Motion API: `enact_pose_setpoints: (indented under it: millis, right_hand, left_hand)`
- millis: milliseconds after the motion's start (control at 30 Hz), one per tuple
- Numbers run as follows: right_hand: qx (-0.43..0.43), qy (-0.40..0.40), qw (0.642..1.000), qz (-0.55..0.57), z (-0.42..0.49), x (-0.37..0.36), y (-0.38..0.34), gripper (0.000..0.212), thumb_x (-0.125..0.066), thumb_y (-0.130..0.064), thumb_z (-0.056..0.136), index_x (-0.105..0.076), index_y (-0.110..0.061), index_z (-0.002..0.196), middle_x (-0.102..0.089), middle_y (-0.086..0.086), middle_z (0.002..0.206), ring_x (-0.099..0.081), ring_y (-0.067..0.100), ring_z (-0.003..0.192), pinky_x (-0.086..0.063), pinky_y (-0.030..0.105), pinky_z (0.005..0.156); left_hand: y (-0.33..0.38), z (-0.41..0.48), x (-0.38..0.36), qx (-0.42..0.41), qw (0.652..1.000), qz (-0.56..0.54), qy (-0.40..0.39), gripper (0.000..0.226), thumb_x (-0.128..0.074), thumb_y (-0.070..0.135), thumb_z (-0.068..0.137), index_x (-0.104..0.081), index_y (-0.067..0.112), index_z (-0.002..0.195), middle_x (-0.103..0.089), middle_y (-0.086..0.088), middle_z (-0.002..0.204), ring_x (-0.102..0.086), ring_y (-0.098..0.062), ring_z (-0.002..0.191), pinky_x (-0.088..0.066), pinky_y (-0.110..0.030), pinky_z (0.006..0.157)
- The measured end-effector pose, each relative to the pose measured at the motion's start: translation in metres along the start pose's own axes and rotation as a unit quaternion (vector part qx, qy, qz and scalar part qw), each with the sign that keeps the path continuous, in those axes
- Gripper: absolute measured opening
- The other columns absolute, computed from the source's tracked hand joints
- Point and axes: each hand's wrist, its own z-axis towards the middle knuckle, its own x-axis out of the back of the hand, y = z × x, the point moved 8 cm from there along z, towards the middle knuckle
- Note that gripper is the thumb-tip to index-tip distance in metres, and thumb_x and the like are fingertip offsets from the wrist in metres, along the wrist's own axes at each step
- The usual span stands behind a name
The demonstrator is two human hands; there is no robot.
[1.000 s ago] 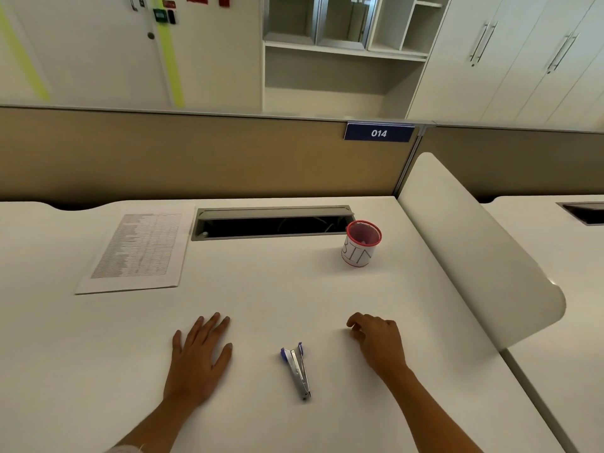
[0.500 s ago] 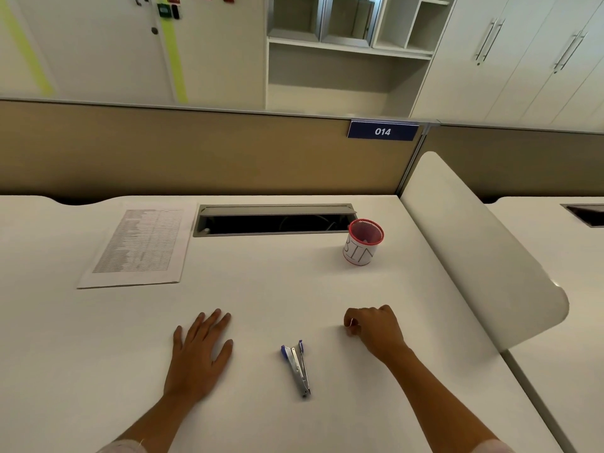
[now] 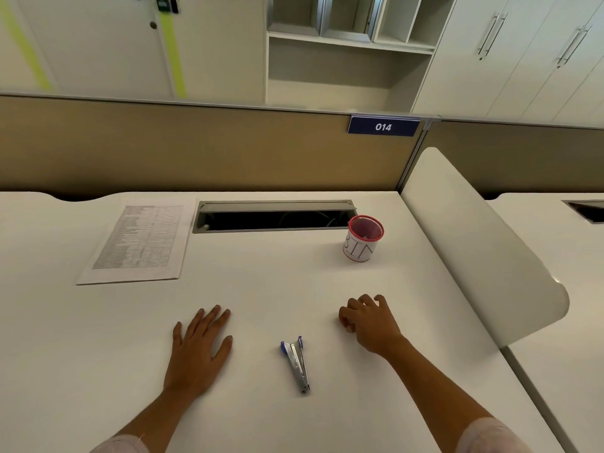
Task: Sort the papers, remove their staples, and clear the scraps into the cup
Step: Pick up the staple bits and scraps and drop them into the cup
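- Papers (image 3: pixel 137 241) are seen stacked at 10 o'clock; the staple remover (image 3: pixel 295 362) lies untouched.
- Left hand (image 3: pixel 199 348) is laid flat, fingers spread.
- Right hand (image 3: pixel 369 322) is curled, perhaps pinching scraps, for the cup (image 3: pixel 362 238) at 1 o'clock.

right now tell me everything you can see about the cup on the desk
The cup is a small round pot with a red rim, a reddish mesh-looking inside and a white label around its side with BIN handwritten in dark letters. It stands upright on the white desk, at the right end of the cable slot, beyond the right hand. Nothing touches it but the desk. Something pale may lie inside; I cannot tell what.
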Motion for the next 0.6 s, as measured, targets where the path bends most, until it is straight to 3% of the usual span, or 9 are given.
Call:
enact_pose_setpoints:
  millis: [133,267,600]
  right_hand:
    - [-0.014,-0.004,0.999,0.031,-0.003,-0.008,0.004,0.02,-0.05,-0.009,0.081,-0.056,-0.025,0.09,-0.059,-0.007,0.093,-0.054,0.026,0.1,-0.03,0.049,0.1]
    - [-0.026,-0.028,0.998,0.053,-0.003,-0.013,0.004,0.021,-0.041,-0.009,0.087,-0.053,-0.022,0.099,-0.055,-0.007,0.101,-0.046,0.026,0.107,-0.019,0.048,0.106]
    - [-0.045,-0.011,0.995,0.084,-0.008,-0.017,0.001,0.022,-0.041,-0.001,0.083,-0.052,-0.015,0.097,-0.053,0.001,0.098,-0.046,0.027,0.095,-0.027,0.046,0.101]
  left_hand:
    - [0.0,0.0,-0.001,-0.001,1.0,0.0,-0.002,0.059,-0.023,0.058,0.089,-0.026,0.04,0.145,-0.025,0.016,0.153,-0.012,-0.009,0.144,-0.003,-0.044,0.116]
    - [-0.001,0.0,-0.002,-0.001,1.0,-0.002,-0.004,0.059,-0.022,0.058,0.089,-0.025,0.041,0.145,-0.023,0.016,0.153,-0.01,-0.008,0.144,-0.003,-0.044,0.116]
    - [0.0,0.0,-0.001,0.0,1.0,-0.001,-0.007,0.059,-0.021,0.058,0.089,-0.024,0.041,0.145,-0.021,0.016,0.154,-0.008,-0.007,0.144,0.0,-0.043,0.116]
